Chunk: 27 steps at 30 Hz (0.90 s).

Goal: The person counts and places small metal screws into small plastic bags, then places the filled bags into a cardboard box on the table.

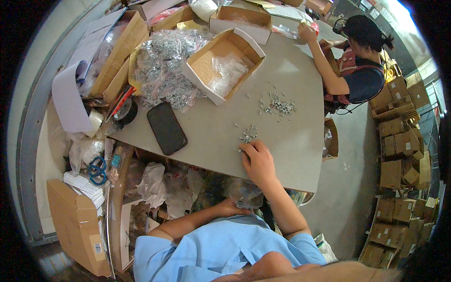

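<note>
My right hand (260, 163) rests at the table's near edge with its fingers curled down beside a small pile of screws (247, 137). A metal screw shows at its fingertips. Below the tabletop, close to my lap, my left hand (229, 207) is closed on a clear plastic bag (249, 199); its fingers are partly hidden. A larger heap of screws (282, 106) lies farther off to the right, with a few loose ones around it. An open cardboard box (192, 70) holding small clear bags (228, 74) stands beyond both piles.
A black phone (166, 129) lies left on the table (213, 129). Behind it are bagged metal parts (164, 66), black tape (127, 114) and cartons (240, 19). Blue-handled scissors (97, 171) hang at left. Another person (359, 66) works at the far right, near stacked boxes (397, 141).
</note>
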Available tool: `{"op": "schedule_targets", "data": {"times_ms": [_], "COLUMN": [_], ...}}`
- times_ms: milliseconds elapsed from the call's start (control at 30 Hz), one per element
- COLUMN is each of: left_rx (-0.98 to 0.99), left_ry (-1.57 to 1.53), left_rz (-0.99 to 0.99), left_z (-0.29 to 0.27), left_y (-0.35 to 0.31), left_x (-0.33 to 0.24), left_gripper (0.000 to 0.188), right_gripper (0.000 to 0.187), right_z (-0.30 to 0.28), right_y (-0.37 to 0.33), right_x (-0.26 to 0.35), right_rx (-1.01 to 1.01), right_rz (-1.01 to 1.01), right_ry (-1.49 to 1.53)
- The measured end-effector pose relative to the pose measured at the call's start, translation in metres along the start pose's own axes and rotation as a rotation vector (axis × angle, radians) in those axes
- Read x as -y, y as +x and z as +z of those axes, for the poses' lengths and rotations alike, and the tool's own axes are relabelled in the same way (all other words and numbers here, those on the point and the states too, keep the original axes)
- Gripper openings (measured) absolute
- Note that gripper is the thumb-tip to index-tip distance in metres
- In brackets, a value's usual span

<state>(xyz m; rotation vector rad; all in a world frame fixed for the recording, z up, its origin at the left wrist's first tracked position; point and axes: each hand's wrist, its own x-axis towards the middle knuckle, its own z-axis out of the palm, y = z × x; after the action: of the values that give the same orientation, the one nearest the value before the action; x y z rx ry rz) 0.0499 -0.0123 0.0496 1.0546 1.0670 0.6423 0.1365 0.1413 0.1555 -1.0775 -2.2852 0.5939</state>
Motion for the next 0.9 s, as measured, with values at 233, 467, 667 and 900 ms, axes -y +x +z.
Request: {"op": "schedule_targets", "data": {"times_ms": [233, 467, 667, 900], "left_rx": [0.058, 0.005, -0.157, -0.055], "left_ry": [-0.078, 0.076, 0.203, 0.416], "left_rz": [0.073, 0.167, 0.386, 0.073], "left_z": [0.003, -0.001, -0.003, -0.029], "left_y": [0.008, 0.034, 0.046, 0.001], "left_x": [0.021, 0.056, 0.036, 0.011], "left_gripper": [0.056, 0.049, 0.028, 0.032], "right_gripper": [0.012, 0.01, 0.012, 0.012], "right_z": [-0.016, -0.043, -0.037, -0.028], "right_y": [-0.03, -0.062, -0.062, -0.069], "right_x": [0.001, 0.007, -0.006, -0.003], "right_rx": [0.115, 0.325, 0.147, 0.138], "right_rz": [0.073, 0.094, 0.172, 0.055], "right_ry": [-0.075, 0.355, 0.485, 0.346]}}
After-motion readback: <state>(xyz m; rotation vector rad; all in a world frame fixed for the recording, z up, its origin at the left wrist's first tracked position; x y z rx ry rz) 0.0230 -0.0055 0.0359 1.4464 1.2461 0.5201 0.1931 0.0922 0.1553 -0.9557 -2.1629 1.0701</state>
